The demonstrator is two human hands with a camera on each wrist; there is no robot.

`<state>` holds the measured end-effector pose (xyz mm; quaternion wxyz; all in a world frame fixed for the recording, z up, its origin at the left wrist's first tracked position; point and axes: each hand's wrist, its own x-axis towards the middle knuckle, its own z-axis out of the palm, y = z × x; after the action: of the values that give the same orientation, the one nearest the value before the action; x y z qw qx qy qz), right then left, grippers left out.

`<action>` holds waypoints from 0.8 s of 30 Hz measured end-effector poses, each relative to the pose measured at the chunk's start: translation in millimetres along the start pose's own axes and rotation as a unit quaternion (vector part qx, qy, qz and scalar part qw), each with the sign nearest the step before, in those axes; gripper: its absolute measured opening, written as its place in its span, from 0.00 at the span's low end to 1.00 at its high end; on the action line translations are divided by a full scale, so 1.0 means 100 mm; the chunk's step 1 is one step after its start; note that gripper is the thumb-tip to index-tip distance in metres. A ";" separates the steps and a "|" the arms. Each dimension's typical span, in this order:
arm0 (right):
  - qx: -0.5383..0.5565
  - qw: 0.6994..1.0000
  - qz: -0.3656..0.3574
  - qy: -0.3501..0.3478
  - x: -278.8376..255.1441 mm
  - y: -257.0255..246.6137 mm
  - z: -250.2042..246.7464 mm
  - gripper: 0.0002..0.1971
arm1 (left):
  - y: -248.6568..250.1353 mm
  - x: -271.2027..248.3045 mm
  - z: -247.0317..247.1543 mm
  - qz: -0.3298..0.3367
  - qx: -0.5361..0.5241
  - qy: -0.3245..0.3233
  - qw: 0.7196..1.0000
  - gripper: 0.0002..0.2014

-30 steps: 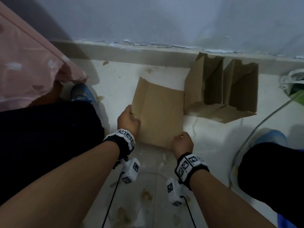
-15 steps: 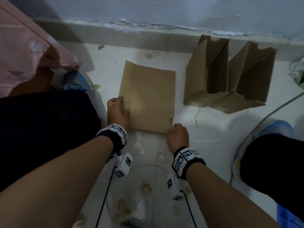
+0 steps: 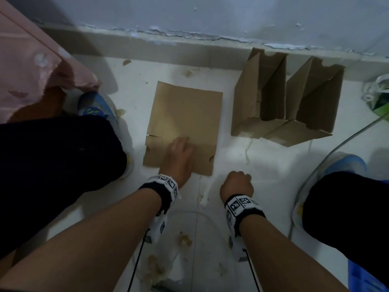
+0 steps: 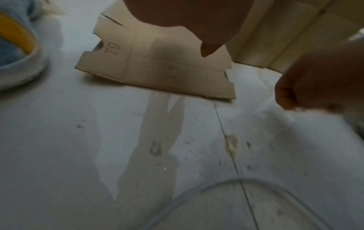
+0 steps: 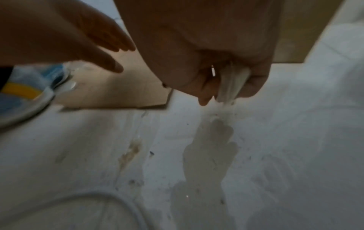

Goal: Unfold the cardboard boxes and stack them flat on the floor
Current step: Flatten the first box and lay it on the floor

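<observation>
Flattened box [image 3: 185, 114], lying on floor [image 3: 263, 165] near wall: my left hand [image 3: 179, 152] pressed it, fingers straight, to keep it flat; my right hand [image 3: 236, 183] clutched a whitish scrap [image 5: 233, 82].

Your flattened box [image 3: 185, 114] is matt brown cardboard, creased, with "19" printed near its notched edge. The standing boxes [image 3: 282, 98] are the same dull cardboard. Under you, the floor [image 3: 263, 165] is smooth pale tile, faintly glossy, stained and littered with scraps.
</observation>
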<state>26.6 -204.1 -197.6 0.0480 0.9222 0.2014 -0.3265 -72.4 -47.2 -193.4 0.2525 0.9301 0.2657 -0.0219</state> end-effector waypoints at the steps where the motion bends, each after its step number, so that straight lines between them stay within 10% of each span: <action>1: 0.035 0.999 0.026 0.004 0.02 0.02 0.00 0.08 | 0.06 -0.03 0.05 0.034 -0.002 -0.031 0.999 0.25; 5: 0.259 0.962 0.059 -0.059 0.06 -0.01 -0.16 0.13 | 0.33 -0.18 0.20 0.086 -0.150 -0.165 0.971 0.32; 12: 0.543 0.831 0.114 0.039 0.28 0.07 -0.27 0.07 | 0.61 0.02 0.31 -0.252 -0.457 -0.176 0.835 0.13; 16: 0.364 0.914 0.092 0.152 0.50 0.28 -0.28 0.20 | 0.58 0.09 0.23 -0.245 -0.438 -0.163 0.850 0.11; 19: 0.183 0.982 0.014 0.052 0.62 0.39 -0.13 0.31 | 0.49 0.08 0.21 -0.203 -0.344 -0.145 0.905 0.12; 24: 0.078 0.994 -0.050 0.056 0.48 0.43 0.08 0.30 | 0.44 0.01 0.27 -0.175 -0.264 -0.185 0.930 0.08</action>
<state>73.2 -228.6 -236.1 -0.0517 0.9286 0.2237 -0.2914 -46.8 -92.1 -196.5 0.5256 0.7481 0.3692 -0.1667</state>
